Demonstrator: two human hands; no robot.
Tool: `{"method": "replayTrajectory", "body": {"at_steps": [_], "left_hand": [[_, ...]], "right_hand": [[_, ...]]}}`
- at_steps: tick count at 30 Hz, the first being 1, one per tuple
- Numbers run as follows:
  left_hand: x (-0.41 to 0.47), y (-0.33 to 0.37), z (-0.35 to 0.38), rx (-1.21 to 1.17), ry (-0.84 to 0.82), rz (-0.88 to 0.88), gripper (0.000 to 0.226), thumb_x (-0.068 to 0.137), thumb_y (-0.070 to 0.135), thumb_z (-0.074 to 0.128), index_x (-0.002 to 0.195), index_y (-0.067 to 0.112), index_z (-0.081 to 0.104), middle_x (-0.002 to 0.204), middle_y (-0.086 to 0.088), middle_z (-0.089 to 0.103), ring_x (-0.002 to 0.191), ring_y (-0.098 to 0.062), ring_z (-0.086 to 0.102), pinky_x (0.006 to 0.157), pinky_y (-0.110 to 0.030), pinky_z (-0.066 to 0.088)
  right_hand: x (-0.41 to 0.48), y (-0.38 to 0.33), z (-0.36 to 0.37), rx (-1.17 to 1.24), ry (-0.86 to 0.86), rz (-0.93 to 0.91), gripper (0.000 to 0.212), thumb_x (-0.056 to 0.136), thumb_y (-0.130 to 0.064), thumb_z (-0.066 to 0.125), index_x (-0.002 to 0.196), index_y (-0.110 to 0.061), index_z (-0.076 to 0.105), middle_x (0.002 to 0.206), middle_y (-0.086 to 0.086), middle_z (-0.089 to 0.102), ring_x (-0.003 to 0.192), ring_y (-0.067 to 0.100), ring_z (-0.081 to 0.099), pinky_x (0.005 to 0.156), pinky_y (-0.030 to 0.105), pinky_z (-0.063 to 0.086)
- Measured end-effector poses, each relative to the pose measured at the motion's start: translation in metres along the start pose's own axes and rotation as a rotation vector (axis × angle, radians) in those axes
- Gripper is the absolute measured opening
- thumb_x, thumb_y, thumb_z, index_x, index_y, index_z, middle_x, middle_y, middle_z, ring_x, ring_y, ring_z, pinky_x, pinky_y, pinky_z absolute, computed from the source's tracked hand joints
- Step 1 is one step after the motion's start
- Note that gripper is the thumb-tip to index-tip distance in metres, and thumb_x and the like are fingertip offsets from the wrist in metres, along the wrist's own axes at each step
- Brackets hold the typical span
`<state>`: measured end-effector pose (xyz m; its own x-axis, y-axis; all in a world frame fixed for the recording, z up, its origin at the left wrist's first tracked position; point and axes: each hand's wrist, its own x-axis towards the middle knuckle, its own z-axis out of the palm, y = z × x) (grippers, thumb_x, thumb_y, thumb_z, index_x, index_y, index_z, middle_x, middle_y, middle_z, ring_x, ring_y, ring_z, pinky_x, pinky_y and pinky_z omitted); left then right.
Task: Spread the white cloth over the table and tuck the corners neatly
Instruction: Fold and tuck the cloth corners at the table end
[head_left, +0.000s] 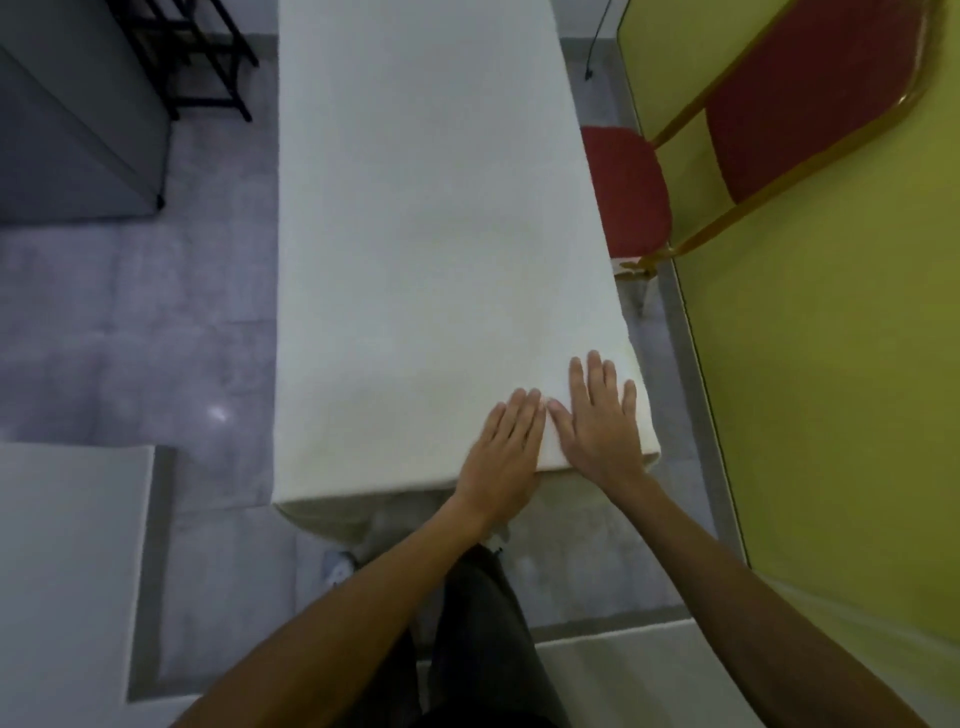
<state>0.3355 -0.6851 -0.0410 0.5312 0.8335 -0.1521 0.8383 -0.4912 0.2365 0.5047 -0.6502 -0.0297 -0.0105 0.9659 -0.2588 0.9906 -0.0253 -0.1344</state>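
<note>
1. Head view, task thing: plain white fabric cloth (415, 234) lies along the whole long bench and hangs over the near end. The bench top itself is hidden under it.
2. Hands: my left hand (506, 447) and right hand (602, 415) lie flat side by side, fingers straight, holding nothing. They press the cloth by the near right corner.
3. Risk: flat palms pushing sideways could drag the whole cloth off square, since nothing pins the far end.
4. Risk: the near right corner looks folded thick. Tucked carelessly, it could bulge or spring loose.
5. Around: red padded chair with gold metal frame (628, 192) sits just beside the right edge, crowding that side's overhang.
6. Yellow-green wall panel (831, 389) narrows the right aisle.
7. Left: grey cabinet (67, 130) and black metal rack (202, 62), well apart from the bench.
</note>
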Motion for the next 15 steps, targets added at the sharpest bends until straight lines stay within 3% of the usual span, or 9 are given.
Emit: {"method": "replayTrajectory", "body": {"at_steps": [2, 5, 8, 11, 15], "left_hand": [[-0.01, -0.009, 0.0, 0.006, 0.009, -0.022, 0.065, 0.097, 0.026, 0.023, 0.155, -0.001, 0.012, 0.163, -0.021, 0.005, 0.152, -0.034, 0.001, 0.123, -0.048, 0.01], [-0.026, -0.024, 0.0, -0.01, 0.031, -0.097, 0.077, 0.095, 0.041, 0.046, 0.153, -0.003, 0.02, 0.162, -0.022, 0.014, 0.151, -0.035, 0.009, 0.122, -0.048, 0.017], [-0.056, -0.049, -0.005, -0.007, 0.071, -0.204, 0.08, 0.094, 0.049, 0.046, 0.151, -0.003, 0.027, 0.16, -0.022, 0.021, 0.15, -0.035, 0.017, 0.121, -0.048, 0.02], [-0.099, -0.085, -0.008, 0.011, 0.094, -0.302, 0.08, 0.096, 0.051, 0.041, 0.152, -0.003, 0.025, 0.16, -0.021, 0.02, 0.15, -0.033, 0.016, 0.121, -0.048, 0.02], [-0.151, -0.13, -0.004, 0.041, 0.164, -0.394, 0.073, 0.098, 0.045, 0.049, 0.15, -0.003, 0.03, 0.158, -0.022, 0.027, 0.148, -0.035, 0.022, 0.12, -0.049, 0.023]], "right_hand": [[-0.003, 0.004, 0.002, -0.025, -0.037, -0.047, 0.083, 0.098, -0.069, 0.007, 0.161, -0.014, 0.011, 0.168, 0.016, 0.008, 0.155, 0.035, 0.008, 0.123, 0.058, 0.01], [-0.006, 0.018, 0.005, -0.059, -0.054, -0.15, 0.084, 0.097, -0.072, 0.011, 0.161, -0.018, 0.005, 0.169, 0.013, 0.0, 0.156, 0.032, 0.002, 0.124, 0.058, 0.009], [-0.009, 0.021, 0.004, -0.07, -0.052, -0.185, 0.083, 0.097, -0.071, 0.014, 0.161, -0.018, 0.003, 0.169, 0.013, -0.002, 0.156, 0.032, 0.0, 0.124, 0.057, 0.006], [-0.008, 0.02, 0.002, -0.067, -0.068, -0.198, 0.084, 0.097, -0.072, 0.009, 0.161, -0.019, -0.001, 0.168, 0.013, -0.006, 0.156, 0.032, -0.002, 0.124, 0.057, 0.004], [-0.008, 0.022, 0.003, -0.078, -0.091, -0.207, 0.086, 0.096, -0.072, 0.01, 0.161, -0.016, 0.002, 0.168, 0.015, -0.005, 0.155, 0.034, 0.0, 0.123, 0.058, 0.005]]}}
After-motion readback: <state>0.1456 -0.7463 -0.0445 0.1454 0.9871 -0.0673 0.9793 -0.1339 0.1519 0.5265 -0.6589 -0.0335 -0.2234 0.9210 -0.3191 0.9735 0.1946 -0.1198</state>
